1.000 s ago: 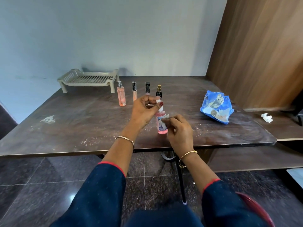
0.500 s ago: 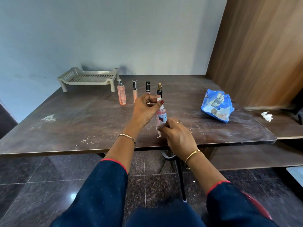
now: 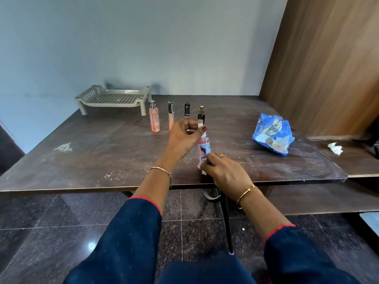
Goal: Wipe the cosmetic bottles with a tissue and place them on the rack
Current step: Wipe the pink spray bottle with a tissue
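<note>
Wiping step, bottle 1 of 5 by my count.

- Left hand (image 3: 184, 138): thumb and forefinger pinch the white cap of the labelled pink bottle (image 3: 204, 147), the other fingers curled behind. The bottle stands nearly upright, leaning a little, over the near middle of the tabletop (image 3: 102, 152).
- Right hand (image 3: 225, 173): fingers curled round the tissue (image 3: 202, 168), pressing it to the bottle's lower part. The base is hidden, so I cannot tell if it rests on the tabletop or hangs just above.
- Waiting in a row behind: spray bottle (image 3: 154, 119), slim tube (image 3: 170, 117), black-capped bottle (image 3: 187, 109), gold-topped dark bottle (image 3: 201, 114). The last stands just behind my left fingers.
- Rack (image 3: 114, 98) at the far left corner, nothing on it. Blue packet (image 3: 272, 136) to the right.

How to do it well, as I judge it:
- A cap pinch is a thin hold. Wipe along the bottle's length, not across it, so the push does not swing it loose.
- Turn the bottle with the left fingers to bring the back face and base round to the tissue.
- Refold to a clean patch; the tabletop looks dusty, so don't set the wiped bottle back down there.
- Mind the gold-topped bottle when lifting away toward the rack.
</note>
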`<action>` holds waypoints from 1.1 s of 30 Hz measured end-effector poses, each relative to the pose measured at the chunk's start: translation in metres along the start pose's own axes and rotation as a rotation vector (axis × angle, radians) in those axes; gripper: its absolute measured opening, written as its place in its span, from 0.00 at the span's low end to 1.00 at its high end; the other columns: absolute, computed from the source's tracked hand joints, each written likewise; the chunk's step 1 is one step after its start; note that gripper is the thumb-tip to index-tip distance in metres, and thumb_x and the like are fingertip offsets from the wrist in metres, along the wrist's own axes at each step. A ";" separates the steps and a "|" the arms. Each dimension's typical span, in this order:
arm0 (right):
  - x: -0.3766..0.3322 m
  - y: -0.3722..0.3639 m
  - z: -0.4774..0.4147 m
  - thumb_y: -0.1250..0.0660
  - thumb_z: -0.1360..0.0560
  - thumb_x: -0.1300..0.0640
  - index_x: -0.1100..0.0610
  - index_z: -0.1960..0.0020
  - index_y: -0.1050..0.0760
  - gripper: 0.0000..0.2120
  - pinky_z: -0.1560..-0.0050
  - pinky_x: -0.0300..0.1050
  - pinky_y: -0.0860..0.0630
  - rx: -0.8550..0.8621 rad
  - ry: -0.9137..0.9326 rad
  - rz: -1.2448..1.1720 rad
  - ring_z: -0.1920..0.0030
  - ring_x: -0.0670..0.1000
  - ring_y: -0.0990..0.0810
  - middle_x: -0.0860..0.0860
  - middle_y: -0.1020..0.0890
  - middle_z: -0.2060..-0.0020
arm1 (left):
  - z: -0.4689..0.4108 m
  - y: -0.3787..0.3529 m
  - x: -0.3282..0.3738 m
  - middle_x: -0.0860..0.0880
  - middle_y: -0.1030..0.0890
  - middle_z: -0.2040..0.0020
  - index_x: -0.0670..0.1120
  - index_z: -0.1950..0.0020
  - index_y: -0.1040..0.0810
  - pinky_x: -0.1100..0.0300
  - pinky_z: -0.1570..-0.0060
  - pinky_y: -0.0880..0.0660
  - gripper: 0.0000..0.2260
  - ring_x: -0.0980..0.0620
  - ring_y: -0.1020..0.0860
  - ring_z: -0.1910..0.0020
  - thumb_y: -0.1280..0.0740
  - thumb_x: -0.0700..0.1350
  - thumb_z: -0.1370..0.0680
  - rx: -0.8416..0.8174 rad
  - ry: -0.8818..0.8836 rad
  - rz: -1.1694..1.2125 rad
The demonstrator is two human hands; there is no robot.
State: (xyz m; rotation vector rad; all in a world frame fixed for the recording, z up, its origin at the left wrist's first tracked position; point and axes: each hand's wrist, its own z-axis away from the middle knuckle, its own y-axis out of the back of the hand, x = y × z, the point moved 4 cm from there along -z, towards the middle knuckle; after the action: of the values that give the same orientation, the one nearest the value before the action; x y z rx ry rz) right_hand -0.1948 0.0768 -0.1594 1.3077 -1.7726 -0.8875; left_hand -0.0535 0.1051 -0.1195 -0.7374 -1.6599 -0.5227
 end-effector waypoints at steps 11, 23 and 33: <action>0.018 -0.005 0.005 0.32 0.30 0.67 0.58 0.52 0.23 0.09 0.66 0.53 0.23 0.030 -0.097 -0.238 0.59 0.58 0.23 0.55 0.23 0.53 | -0.001 0.012 -0.004 0.45 0.22 0.56 0.37 0.45 0.23 0.67 0.68 0.22 0.11 0.53 0.21 0.61 0.30 0.35 0.26 -0.006 0.033 0.049; 0.018 0.018 -0.031 0.33 0.31 0.71 0.60 0.53 0.19 0.11 0.55 0.45 0.23 0.437 -0.392 -0.446 0.55 0.53 0.20 0.54 0.19 0.53 | 0.003 0.011 -0.001 0.44 0.20 0.56 0.41 0.49 0.22 0.64 0.61 0.20 0.08 0.52 0.20 0.60 0.29 0.36 0.27 -0.015 -0.023 0.030; 0.030 -0.009 -0.025 0.32 0.30 0.72 0.57 0.56 0.21 0.11 0.57 0.39 0.25 0.476 -0.910 -1.020 0.66 0.34 0.22 0.48 0.19 0.63 | 0.008 0.010 0.003 0.45 0.21 0.58 0.42 0.51 0.22 0.68 0.66 0.22 0.07 0.54 0.20 0.61 0.31 0.33 0.27 -0.081 -0.032 0.100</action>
State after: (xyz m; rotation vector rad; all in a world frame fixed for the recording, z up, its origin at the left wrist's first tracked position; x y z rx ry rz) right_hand -0.1753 0.0432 -0.1506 2.4856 -1.9789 -1.9180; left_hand -0.0521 0.1187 -0.1188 -0.8871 -1.6294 -0.5115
